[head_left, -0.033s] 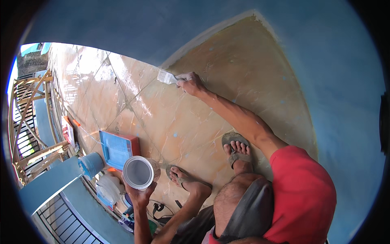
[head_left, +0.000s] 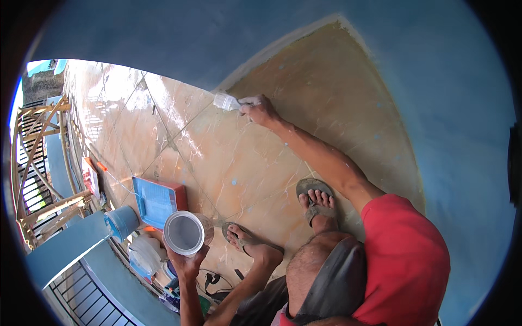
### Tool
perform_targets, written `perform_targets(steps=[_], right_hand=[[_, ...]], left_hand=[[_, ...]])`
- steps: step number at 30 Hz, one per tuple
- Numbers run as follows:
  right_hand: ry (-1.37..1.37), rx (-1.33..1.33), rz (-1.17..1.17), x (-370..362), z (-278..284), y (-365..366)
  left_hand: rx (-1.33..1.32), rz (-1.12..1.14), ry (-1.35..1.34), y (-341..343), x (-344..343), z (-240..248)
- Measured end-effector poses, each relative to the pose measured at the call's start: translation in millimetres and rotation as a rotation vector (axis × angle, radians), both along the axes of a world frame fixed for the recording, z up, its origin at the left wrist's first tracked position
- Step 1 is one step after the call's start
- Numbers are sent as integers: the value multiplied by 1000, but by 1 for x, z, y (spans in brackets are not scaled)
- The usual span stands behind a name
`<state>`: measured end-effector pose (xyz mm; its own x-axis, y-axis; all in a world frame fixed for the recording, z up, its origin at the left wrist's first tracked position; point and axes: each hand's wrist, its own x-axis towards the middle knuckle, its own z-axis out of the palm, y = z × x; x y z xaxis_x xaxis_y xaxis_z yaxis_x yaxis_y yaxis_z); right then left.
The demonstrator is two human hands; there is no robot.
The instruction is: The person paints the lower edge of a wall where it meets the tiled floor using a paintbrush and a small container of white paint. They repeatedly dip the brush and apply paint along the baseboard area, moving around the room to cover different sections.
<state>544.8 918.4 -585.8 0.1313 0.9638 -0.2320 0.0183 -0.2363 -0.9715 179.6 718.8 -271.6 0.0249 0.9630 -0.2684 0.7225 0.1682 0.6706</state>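
My right hand [head_left: 260, 110] grips the handle of a flat paintbrush [head_left: 225, 101], its arm stretched far out. Pale paint coats the bristles, which point left close to the end of the blue wall [head_left: 179, 38]; I cannot tell whether they touch it. Along the foot of that wall runs a whitish strip [head_left: 272, 51]. Lower left, my left hand [head_left: 187, 262] is wrapped round a clear plastic tub [head_left: 205, 228] with its mouth facing up. Greyish-white paint seems to line its inside.
Left of the tub lies a paint tray [head_left: 155, 201], blue inside and red outside. A blue bucket [head_left: 122, 221], a white plastic bag [head_left: 145, 249] and a wooden scaffold [head_left: 41, 163] stand farther left. My sandalled feet rest on the marbled tile floor [head_left: 217, 163].
The brush and my right hand have shifted slightly right, and the brush has turned a little. The tub in my left hand sits marginally lower.
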Motion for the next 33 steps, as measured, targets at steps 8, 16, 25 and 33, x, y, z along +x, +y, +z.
perform_targets(steps=[8,16,25,33], right_hand=[[279,118,-753,246,-1,21],[306,262,-1232,328,-23,41],[633,208,-915,262,-27,21],[300,-18,-684,216,14,7]], left_hand=[[-33,45,-32,-8,-1,-1],[-59,40,-50,3,0,-8],[-2,21,-46,6,3,-5],[20,-3,-101,5,3,-8]])
